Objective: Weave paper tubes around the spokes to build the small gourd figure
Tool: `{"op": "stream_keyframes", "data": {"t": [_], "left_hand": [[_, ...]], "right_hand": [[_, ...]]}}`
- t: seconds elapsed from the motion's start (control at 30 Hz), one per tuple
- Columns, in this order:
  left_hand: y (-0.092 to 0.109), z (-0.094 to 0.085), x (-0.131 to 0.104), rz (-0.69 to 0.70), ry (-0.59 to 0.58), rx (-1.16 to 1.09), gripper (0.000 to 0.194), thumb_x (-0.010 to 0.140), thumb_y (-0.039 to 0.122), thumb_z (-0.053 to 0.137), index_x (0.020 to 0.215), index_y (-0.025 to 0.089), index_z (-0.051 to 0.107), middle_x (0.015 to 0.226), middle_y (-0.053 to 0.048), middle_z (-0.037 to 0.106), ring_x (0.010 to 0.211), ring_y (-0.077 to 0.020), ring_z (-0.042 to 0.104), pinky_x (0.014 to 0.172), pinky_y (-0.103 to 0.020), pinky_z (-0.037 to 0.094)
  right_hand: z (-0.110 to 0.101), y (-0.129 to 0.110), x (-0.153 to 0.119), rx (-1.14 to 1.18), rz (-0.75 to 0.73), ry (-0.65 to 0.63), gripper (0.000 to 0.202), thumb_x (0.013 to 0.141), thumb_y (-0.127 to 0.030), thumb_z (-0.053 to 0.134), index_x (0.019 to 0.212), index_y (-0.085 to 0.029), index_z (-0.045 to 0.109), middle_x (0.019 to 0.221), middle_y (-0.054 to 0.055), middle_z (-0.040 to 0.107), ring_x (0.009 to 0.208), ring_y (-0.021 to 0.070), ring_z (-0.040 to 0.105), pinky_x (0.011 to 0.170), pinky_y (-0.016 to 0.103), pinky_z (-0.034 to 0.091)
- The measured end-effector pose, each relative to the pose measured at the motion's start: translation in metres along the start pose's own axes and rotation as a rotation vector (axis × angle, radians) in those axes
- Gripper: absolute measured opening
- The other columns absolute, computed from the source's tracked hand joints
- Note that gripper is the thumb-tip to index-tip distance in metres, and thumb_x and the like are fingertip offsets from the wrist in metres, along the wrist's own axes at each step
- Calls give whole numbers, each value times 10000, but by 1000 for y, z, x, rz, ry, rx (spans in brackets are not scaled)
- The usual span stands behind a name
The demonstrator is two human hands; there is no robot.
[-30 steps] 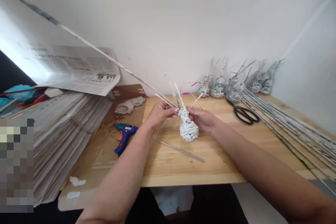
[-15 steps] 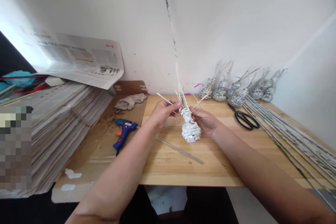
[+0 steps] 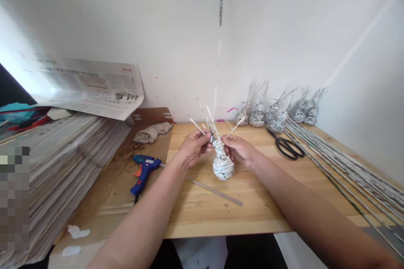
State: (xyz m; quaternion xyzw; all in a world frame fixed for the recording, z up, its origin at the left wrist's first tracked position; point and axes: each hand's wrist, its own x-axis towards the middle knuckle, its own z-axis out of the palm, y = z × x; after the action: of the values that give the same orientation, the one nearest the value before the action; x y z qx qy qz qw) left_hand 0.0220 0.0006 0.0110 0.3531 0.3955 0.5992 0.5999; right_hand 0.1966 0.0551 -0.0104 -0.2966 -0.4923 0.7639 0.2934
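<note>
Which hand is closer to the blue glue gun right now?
Left. The left hand is to the right of the blue glue gun; the right hand is farther right, across the woven paper piece.

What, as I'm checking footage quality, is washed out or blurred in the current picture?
In the head view, glare at left washes out part of the newspaper sheet; in the head view too, the upright paper strip blurs into the white wall, while the woven paper piece shows clearer.
</note>
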Motion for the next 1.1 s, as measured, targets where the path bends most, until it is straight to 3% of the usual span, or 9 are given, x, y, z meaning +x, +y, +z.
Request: {"op": "stream_keyframes", "data": {"t": [0.2,0.4,0.63,0.87,1.1], "left_hand": [[-2,1,1,75,60,105,466,528,357,898,846,117,659,654,-4,655,511,-73,562,476,-189,491],[4,0,-2,62,-38,127,411,547,324,891,835,100,701,750,-42,702,629,-104,640,633,-233,555],[6,-2,-3,73,1,265,360,579,273,847,880,109,739,758,-57,720,634,-118,638,625,-242,547],[12,-4,-7,50,-115,367,375,579,235,839,922,120,738,838,-71,733,778,-172,672,763,-301,557],[1,-1,-4,53,72,319,401,486,314,911,689,116,629,587,-3,625,522,-83,543,496,-193,446]], "right_hand": [[0,-1,2,-13,3,28,393,684,-496,795,751,-173,583,480,-70,517,384,59,438,366,186,298],[1,-5,0,-18,-16,35,431,632,-517,820,749,-172,591,469,-74,516,378,54,438,346,174,301],[3,-2,0,-85,-63,75,440,618,-521,819,739,-165,592,482,-64,542,381,52,456,349,171,307],[3,1,2,-141,-100,130,437,621,-532,800,703,-168,572,489,-60,540,393,59,477,356,177,307],[8,5,2,-227,-177,159,444,637,-558,772,711,-170,569,511,-45,560,413,76,493,373,198,328]]}}
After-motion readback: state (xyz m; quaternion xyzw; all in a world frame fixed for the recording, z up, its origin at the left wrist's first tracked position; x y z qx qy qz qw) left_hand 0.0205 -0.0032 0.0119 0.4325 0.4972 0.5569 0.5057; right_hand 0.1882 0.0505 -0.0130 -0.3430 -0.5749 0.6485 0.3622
